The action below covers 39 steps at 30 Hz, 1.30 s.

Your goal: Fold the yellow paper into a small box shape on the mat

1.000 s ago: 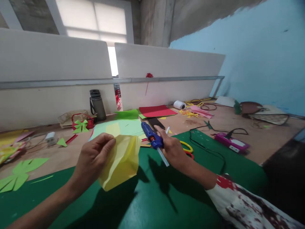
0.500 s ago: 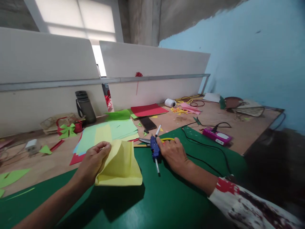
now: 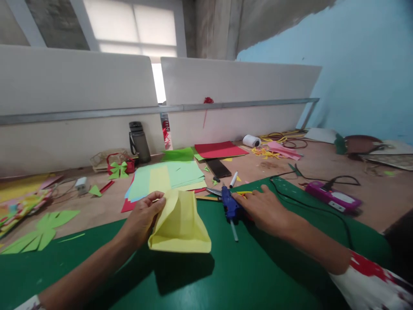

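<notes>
My left hand (image 3: 143,215) pinches the upper left edge of a folded yellow paper (image 3: 180,224) that rests on the green mat (image 3: 226,275). A blue glue gun (image 3: 229,207) lies on the mat just right of the paper, its nozzle pointing toward me. My right hand (image 3: 264,209) lies flat on the mat beside the glue gun, fingers stretched out over yellow-handled scissors (image 3: 215,192), holding nothing.
A stack of pastel paper sheets (image 3: 167,178), a black phone (image 3: 218,168), a marker (image 3: 233,179) and red paper (image 3: 219,149) lie behind the mat. A dark bottle (image 3: 138,141) stands by the partition. A purple device (image 3: 332,196) with a black cable sits at right. Green paper cutouts (image 3: 38,230) lie at left.
My right hand has set the glue gun down on the mat and let go of it. The yellow paper came down from mid-air onto the mat.
</notes>
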Available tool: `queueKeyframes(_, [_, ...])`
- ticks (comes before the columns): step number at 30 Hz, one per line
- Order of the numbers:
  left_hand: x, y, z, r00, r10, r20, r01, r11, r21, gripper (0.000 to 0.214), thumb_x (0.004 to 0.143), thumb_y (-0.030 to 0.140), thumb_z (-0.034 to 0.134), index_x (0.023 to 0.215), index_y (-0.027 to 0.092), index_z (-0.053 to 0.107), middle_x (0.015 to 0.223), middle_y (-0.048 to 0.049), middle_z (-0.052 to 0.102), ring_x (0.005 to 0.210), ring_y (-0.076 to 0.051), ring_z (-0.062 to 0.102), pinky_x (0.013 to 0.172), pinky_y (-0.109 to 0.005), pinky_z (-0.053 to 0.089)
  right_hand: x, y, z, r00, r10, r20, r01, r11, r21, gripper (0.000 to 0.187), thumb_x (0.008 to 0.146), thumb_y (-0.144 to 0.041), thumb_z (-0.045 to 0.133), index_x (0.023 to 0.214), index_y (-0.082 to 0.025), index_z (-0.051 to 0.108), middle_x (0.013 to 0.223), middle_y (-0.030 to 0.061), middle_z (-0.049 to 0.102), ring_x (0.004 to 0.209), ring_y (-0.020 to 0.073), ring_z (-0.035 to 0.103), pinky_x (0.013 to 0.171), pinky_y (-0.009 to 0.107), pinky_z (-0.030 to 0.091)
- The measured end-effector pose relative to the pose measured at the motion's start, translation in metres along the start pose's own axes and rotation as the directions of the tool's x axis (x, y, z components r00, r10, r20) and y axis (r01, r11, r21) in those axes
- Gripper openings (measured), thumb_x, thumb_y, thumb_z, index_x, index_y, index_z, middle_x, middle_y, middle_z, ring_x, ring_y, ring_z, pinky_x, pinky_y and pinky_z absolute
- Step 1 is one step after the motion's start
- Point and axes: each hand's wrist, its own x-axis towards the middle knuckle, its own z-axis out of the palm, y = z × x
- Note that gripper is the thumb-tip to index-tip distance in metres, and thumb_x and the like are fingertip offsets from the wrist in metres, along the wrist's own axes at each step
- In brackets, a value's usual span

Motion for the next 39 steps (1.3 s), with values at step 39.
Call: queueKeyframes(39, [-0.019,-0.011,-0.031,0.974,0.123,0.192,-0.063,0.955,-0.291,0.033,0.060,0.022,0.075,0.078,0.018,0.048,0.075,-0.0013,0.066,0.070,-0.016,0.064,0.068,-0.027,0.050,0.043,-0.112,-0.038,0.958,0.017,-0.286,0.287,-0.065,0.956,0.007,0.075,-0.017,0.053,0.077,-0.014,0.059,0.077,0.0046,0.067,0.072,0.0156,0.063,0.068,0.029,0.050])
